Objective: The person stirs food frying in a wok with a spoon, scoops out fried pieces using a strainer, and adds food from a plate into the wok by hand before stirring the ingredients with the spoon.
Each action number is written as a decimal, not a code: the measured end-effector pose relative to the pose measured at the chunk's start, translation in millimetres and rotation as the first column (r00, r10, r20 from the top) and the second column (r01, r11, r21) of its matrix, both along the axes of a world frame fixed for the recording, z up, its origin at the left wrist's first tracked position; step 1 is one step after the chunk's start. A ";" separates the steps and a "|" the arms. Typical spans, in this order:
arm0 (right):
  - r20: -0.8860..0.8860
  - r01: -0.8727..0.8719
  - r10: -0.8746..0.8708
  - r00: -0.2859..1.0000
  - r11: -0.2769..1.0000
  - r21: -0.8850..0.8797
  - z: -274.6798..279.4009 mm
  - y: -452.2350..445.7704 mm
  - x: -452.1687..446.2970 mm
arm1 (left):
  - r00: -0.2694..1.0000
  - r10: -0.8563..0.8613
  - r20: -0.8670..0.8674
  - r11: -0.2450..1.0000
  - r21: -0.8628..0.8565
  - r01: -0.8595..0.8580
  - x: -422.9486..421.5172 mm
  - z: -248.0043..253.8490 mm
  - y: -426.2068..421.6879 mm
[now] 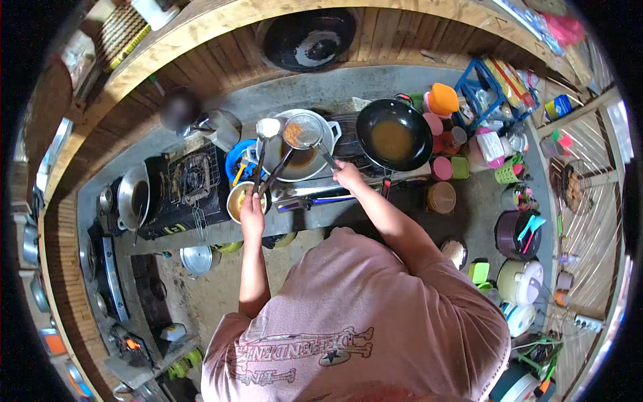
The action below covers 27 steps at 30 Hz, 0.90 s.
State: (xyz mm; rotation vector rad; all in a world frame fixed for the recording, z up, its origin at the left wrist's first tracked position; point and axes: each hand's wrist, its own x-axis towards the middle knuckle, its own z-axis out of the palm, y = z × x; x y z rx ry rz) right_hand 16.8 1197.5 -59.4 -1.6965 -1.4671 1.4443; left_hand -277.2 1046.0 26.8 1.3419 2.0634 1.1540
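Observation:
My right hand (347, 175) is closed round the handle of a round wire strainer (309, 127), which holds some brown bits over a silver pot (322, 163) with brown liquid in it. My left hand (252, 208) grips long dark handles; one belongs to a ladle (268, 128) with a pale bowl, and another dark utensil (278, 171) slants toward the pot. Beside that hand is a small bowl (234, 203) with yellowish contents, partly hidden by the fingers. To the right, a black wok (418, 151) holds brown liquid.
A blue basin (236, 158) stands left of the pot. Farther left are a stove (175, 201) and a silver wok (126, 195). Plastic containers, including an orange one (443, 99), stand right of the black wok. A lidded pot (196, 260) is below the counter edge.

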 end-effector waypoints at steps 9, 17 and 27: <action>0.143 -0.139 0.135 0.981 0.990 0.023 -3.4 6.4 1.1 | 0.942 -0.064 0.330 0.996 -0.037 0.080 25.5 -20.5 8.0; 0.329 -0.166 -0.063 0.942 0.764 0.624 67.0 -38.5 7.8 | 0.914 -0.217 0.341 0.975 0.022 0.223 74.6 -1.7 16.4; -0.319 0.096 -0.087 0.944 0.995 0.012 100.8 -56.8 36.0 | 0.746 -0.656 0.111 0.753 0.151 0.640 208.8 22.6 53.4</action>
